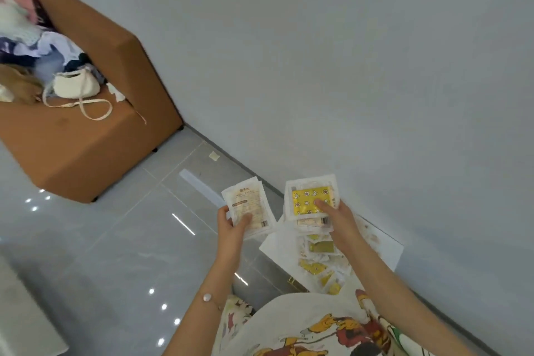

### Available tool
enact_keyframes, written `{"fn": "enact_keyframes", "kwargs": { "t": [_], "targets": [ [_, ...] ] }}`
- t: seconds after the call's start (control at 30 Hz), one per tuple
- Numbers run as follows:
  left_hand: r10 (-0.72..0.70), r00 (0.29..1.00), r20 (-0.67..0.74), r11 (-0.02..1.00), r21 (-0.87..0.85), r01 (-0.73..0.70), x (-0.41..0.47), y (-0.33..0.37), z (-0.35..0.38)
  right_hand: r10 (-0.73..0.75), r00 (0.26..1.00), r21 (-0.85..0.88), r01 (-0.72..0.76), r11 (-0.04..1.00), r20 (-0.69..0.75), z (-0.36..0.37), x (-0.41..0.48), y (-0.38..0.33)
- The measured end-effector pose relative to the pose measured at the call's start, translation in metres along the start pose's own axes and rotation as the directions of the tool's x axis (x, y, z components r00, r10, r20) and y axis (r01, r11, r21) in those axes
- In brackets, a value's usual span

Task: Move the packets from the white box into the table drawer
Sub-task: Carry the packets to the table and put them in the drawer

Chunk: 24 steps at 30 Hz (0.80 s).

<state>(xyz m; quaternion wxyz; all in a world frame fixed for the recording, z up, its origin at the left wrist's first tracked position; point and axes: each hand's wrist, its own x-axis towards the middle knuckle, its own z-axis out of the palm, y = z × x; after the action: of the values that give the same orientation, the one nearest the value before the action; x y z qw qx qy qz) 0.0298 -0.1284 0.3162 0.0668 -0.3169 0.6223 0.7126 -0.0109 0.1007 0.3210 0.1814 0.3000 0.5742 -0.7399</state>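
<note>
In the head view, a thin stack of flat, square packets [250, 206] is held in the left hand [231, 230], with the thumb laid across the front. The top one is white with beige print and a barcode at its corner; the writing is too blurred to be read. A second, thicker stack is gripped in the right hand [336, 218], topped by a yellow packet [307, 196] printed with white moons and stars inside a crinkled white border. The packets in each stack cannot be counted. Below the hands, more yellow and white loose packets [318, 266] are seen heaped in a white container [390, 248]; whether it is the box or the drawer cannot be told. One beaded bracelet [207, 296] is worn on the left wrist, and a cartoon-printed shirt [303, 326] is seen at the bottom. On a brown sofa [86, 147], one white bag [75, 86] with a long strap is set beside piled clothes [43, 46]. The floor [115, 240] is of glossy grey tiles.
</note>
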Motion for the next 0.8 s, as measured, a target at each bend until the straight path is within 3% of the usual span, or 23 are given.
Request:
{"fn": "enact_keyframes", "kwargs": {
  "t": [0.13,0.33,0.8],
  "targets": [
    [-0.012,0.996,-0.089,0.993,-0.120,0.002,0.008,0.014,-0.075,-0.010,0.997,-0.130,0.021,0.991,0.080,0.080,-0.003,0.002],
    [0.023,0.968,-0.248,0.985,-0.159,-0.064,0.010,0.034,-0.207,-0.015,0.979,-0.333,0.084,0.939,0.204,0.221,-0.011,0.026],
    [0.020,0.826,-0.563,0.931,-0.291,-0.221,0.020,0.064,-0.440,0.099,0.833,-0.477,0.211,0.854,0.545,0.508,-0.046,0.093]
  ]
}}
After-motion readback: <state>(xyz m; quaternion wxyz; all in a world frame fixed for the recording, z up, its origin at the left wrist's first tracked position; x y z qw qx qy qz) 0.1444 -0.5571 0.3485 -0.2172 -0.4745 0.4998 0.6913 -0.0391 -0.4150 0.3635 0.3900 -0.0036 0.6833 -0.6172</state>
